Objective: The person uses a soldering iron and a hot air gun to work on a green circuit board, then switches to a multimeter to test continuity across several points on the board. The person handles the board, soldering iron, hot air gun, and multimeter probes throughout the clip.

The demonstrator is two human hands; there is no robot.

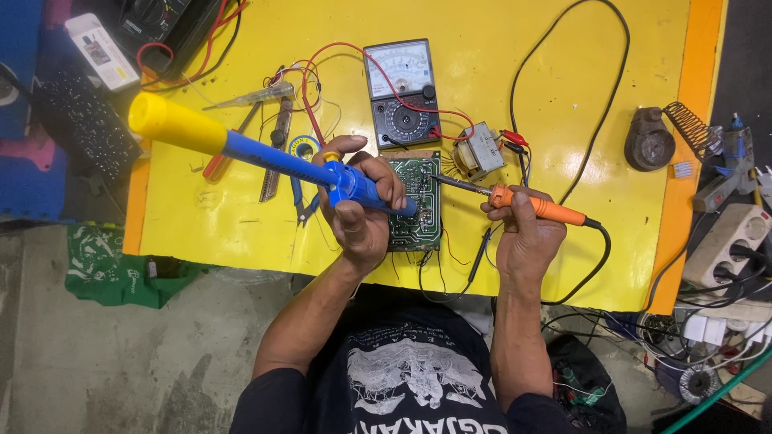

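My left hand (362, 213) grips a blue and yellow desoldering pump (241, 149), its blue nozzle resting on a green circuit board (418, 201) that lies on the yellow table (241, 225). My right hand (527, 237) holds an orange-handled soldering iron (535, 205), and its metal tip touches the board from the right. A black cord runs from the iron's handle across the table.
Behind the board stand an analogue multimeter (400, 90) with red and black leads and a small transformer (478, 151). Pliers, tweezers and a solder reel (304, 146) lie at left. A soldering iron stand (655, 138) and a power strip (728, 241) sit at right.
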